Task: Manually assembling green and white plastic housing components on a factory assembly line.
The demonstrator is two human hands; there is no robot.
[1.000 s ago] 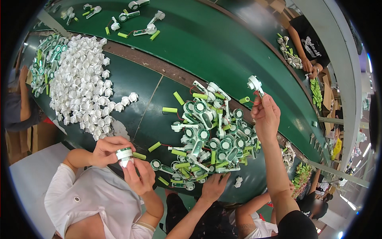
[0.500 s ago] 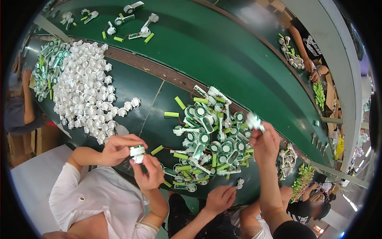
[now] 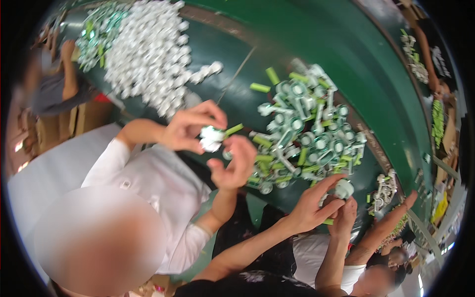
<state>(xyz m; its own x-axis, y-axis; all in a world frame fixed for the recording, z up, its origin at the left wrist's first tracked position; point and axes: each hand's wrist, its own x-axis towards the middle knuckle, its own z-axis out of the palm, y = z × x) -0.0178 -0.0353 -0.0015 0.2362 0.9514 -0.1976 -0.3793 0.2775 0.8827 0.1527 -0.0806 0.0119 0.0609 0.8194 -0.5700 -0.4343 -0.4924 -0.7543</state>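
White plastic part (image 3: pixel 344 188) sits between both hands at the near edge of the green table (image 3: pixel 346 59): left hand (image 3: pixel 310 208) and right hand (image 3: pixel 345 217) both pinch it, beside the pile of green-and-white pieces (image 3: pixel 307 133).

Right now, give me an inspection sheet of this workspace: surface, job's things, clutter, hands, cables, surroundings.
Surface: dark green table, curved by the lens.
Job's things: small white part held up at the table's near edge; mixed pile of white-and-green parts just beyond it.
Clutter: big heap of white parts far left; loose green sticks on the table.
Hands: left hand pinches the white part; right hand is close under it, its grip unclear.
Cables: nothing seen.
Surroundings: co-worker in white shirt at left holds a white piece with a green stick; another person's arm at the far right.
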